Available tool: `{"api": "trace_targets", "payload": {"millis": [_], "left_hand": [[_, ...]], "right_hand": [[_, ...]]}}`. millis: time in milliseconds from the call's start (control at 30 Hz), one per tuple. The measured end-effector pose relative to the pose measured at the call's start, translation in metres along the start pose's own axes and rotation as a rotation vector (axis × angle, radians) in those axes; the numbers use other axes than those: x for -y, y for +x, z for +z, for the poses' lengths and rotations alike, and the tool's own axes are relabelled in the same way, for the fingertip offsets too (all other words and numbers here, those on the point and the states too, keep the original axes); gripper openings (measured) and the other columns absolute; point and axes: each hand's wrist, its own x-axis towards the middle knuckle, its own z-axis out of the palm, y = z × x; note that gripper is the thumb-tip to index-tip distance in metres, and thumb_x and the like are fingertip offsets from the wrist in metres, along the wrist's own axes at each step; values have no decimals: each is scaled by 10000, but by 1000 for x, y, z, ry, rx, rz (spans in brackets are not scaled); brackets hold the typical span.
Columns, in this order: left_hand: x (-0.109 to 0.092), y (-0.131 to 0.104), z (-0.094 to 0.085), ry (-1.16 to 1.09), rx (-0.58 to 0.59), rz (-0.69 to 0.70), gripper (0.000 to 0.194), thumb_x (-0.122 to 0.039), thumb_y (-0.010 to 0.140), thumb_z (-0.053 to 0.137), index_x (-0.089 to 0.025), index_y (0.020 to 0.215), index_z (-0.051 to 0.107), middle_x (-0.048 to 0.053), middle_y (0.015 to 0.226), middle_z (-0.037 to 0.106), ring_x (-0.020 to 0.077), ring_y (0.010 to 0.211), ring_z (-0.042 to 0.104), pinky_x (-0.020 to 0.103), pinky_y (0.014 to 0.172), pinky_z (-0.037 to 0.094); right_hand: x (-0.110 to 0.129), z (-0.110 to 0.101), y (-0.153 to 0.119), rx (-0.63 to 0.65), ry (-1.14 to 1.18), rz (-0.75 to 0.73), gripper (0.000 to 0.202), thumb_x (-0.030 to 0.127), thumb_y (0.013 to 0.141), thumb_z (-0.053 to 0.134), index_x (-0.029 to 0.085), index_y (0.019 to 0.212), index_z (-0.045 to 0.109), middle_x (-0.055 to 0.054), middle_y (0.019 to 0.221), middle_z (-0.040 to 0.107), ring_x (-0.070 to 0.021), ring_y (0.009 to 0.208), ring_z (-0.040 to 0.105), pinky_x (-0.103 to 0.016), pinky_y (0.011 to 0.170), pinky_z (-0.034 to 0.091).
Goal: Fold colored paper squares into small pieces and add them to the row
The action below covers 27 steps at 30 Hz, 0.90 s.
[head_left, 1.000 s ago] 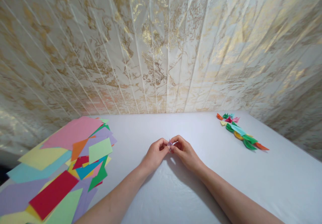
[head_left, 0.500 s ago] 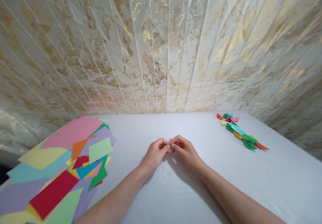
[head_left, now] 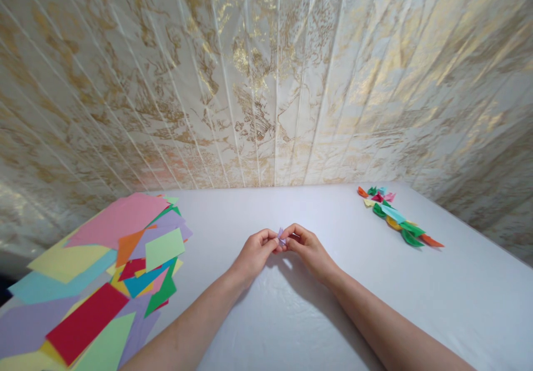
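Observation:
A small folded piece of light purple paper [head_left: 281, 236] is pinched between my two hands, just above the middle of the white table [head_left: 266, 315]. My left hand [head_left: 261, 250] grips its left side with thumb and fingers. From the other side, my right hand [head_left: 305, 249] holds it the same way, fingertips almost touching those of the left. The fingers cover most of the paper; only a pointed bit shows between them, so its full folded shape cannot be made out.
Loose coloured paper sheets lie overlapping on the left, among them a pink sheet [head_left: 119, 221] and a red one [head_left: 87, 322]. Several small folded paper pieces, including a green one [head_left: 411, 238], form a row at the right. A gold-patterned curtain [head_left: 258, 82] hangs behind the table.
Both hands keep nearly the same place and pinch. A little more of the purple paper shows between the fingertips. The view has shifted very slightly.

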Motion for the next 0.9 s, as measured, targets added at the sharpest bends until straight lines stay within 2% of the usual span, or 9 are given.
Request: {"api": "trace_targets", "payload": {"millis": [233, 467, 667, 900], "left_hand": [[3, 1, -1, 3, 5, -6, 147, -276, 767, 579, -150, 788, 653, 37, 785, 671, 178, 806, 593, 288, 800, 424], [5, 1, -1, 28, -4, 13, 142, -284, 782, 575, -157, 774, 637, 34, 792, 658, 179, 811, 582, 288, 795, 416], [5, 2, -2, 30, -3, 15, 246, -409, 802, 604, -164, 783, 621, 27, 767, 650, 179, 796, 588, 282, 780, 422], [9, 2, -1, 43, -49, 25, 241, -405, 781, 632, -166, 758, 618, 21, 745, 661, 171, 765, 602, 266, 739, 431]], "right_hand": [[0, -3, 1, -31, -106, -35, 152, 327, 794, 666, 183, 843, 658, -23, 774, 671, -176, 761, 631, -335, 767, 489], [-1, -4, 1, -42, -160, -53, 148, 325, 801, 645, 185, 847, 660, -23, 785, 670, -180, 773, 630, -331, 770, 483], [1, -4, 0, -54, -246, -86, 110, 281, 804, 615, 179, 824, 651, -17, 785, 656, -168, 770, 620, -309, 759, 478], [-1, -4, 0, -72, -218, -88, 105, 300, 819, 607, 196, 833, 596, -10, 775, 637, -170, 753, 613, -313, 735, 477]]}}
